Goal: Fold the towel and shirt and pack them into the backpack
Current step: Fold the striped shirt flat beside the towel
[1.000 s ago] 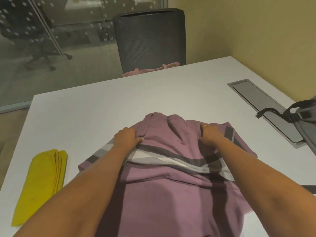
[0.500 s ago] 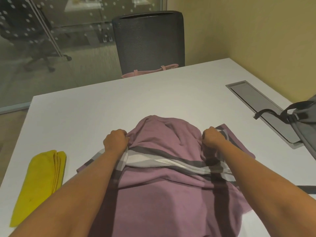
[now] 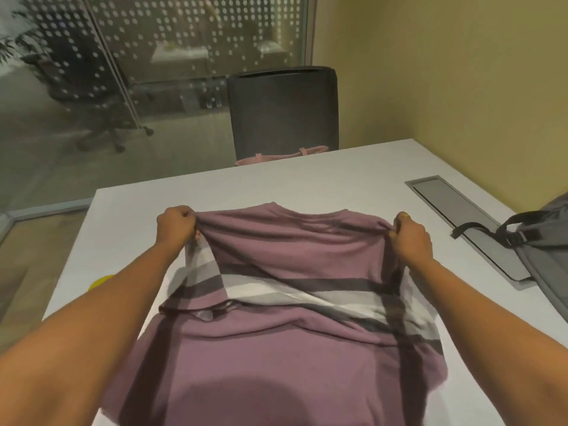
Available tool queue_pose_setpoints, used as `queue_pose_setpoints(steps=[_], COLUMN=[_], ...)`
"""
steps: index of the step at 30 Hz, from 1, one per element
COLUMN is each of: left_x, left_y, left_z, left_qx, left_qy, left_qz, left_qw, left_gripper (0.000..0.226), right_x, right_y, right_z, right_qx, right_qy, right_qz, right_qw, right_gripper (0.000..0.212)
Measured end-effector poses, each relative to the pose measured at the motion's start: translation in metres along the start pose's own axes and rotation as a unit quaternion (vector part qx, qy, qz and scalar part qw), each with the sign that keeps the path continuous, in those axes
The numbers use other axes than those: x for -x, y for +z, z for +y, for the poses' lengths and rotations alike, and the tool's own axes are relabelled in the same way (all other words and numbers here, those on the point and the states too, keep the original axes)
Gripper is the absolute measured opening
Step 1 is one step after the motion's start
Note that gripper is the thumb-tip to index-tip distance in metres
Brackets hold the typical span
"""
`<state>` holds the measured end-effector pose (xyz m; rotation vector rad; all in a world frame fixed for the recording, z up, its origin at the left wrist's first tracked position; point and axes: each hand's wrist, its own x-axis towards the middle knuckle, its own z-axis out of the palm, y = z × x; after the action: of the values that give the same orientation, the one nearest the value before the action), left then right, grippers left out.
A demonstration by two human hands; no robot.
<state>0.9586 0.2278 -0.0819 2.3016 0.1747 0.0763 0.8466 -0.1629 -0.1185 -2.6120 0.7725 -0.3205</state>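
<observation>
bare table [image 3: 307, 186] beyond shirt [image 3: 295, 241], backpack [image 3: 547, 259] blocking right

Warm, rather dim indoor light falls from overhead. The forearms [image 3: 123, 302] cast dark bands down the shirt [image 3: 292, 241], and a rounded shadow sits on it at 6 o'clock. The table [image 3: 338, 186] is evenly, softly lit. Wide-angle distortion bends the frame's edges; the glass wall [image 3: 153, 72] at 11 o'clock looks hazy and soft.

White table [image 3: 276, 186], purple shirt [image 3: 292, 247], yellow towel [image 3: 100, 280], grey backpack [image 3: 550, 256]
</observation>
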Motion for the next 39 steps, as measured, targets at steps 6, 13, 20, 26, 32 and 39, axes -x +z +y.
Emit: queue_pose_setpoints(steps=[6, 13, 20, 26, 32, 39], left_x=[0.030, 0.047, 0.037, 0.019, -0.036, -0.084], left_y=[-0.023, -0.052, -0.090, -0.104, -0.111, -0.165], left_z=[0.005, 0.009, 0.030, 0.058, 0.096, 0.159], left_qx=[-0.127, -0.199, -0.079, 0.022, 0.250, 0.378], left_qy=[0.091, 0.128, 0.113, -0.009, -0.081, 0.026], left_qz=[-0.057, -0.139, 0.045, 0.081, 0.101, 0.194], left_qw=[0.986, 0.962, 0.989, 0.996, 0.960, 0.905], left_gripper=[0.028, 0.025, 0.022, 0.016, 0.032, 0.035], right_x=[0.019, 0.036, 0.040, 0.008, -0.071, -0.120], right_y=[-0.015, -0.041, -0.080, -0.083, -0.089, -0.144], right_z=[0.005, 0.003, -0.037, -0.072, -0.115, -0.192], right_qx=[-0.029, -0.075, -0.131, -0.197, -0.216, -0.381], right_qy=[0.007, 0.024, -0.007, -0.017, 0.004, -0.074], right_qz=[-0.068, 0.029, 0.174, 0.124, 0.006, 0.136], right_qw=[0.997, 0.997, 0.976, 0.972, 0.976, 0.912], right_gripper=[0.026, 0.022, 0.021, 0.037, 0.025, 0.031])
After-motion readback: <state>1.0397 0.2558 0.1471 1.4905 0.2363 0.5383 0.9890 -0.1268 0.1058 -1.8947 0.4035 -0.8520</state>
